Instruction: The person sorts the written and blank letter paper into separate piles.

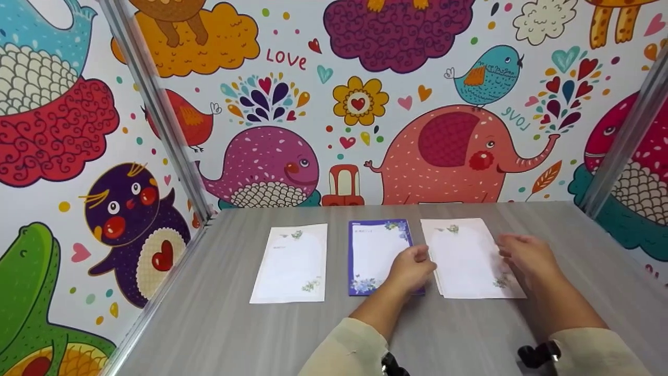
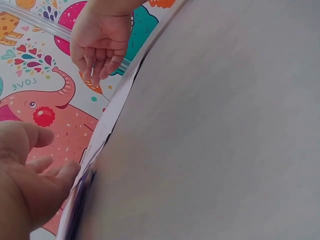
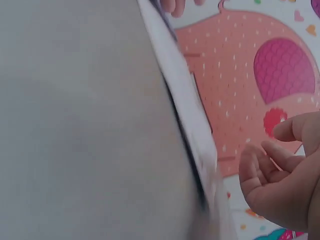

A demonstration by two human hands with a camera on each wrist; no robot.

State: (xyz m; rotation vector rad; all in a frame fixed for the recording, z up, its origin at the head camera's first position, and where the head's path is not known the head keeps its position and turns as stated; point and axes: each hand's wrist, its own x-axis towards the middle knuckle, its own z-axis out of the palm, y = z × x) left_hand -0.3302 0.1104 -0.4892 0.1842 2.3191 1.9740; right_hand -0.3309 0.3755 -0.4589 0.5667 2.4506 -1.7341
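Three sets of floral stationery paper lie in a row on the grey table. At the left is a white sheet (image 1: 289, 266) with small flowers in its corners. In the middle lies a purple-bordered sheet (image 1: 370, 256) with blue flowers. The right one is a pale pinkish stack of sheets (image 1: 464, 261), its lower left edges slightly uneven. My left hand (image 1: 409, 269) is over the purple-bordered sheet's right side, beside the stack's left edge, fingers loosely bent. Off the stack's right edge hovers my right hand (image 1: 529, 256), fingers relaxed; in the right wrist view this hand (image 3: 280, 175) appears apart from the paper.
The grey table (image 1: 219, 334) ends at a wall (image 1: 302, 31) printed with cartoon animals. Metal posts (image 1: 162, 109) stand at the corners. Dark wrist devices (image 1: 540, 355) sit at both sleeves.
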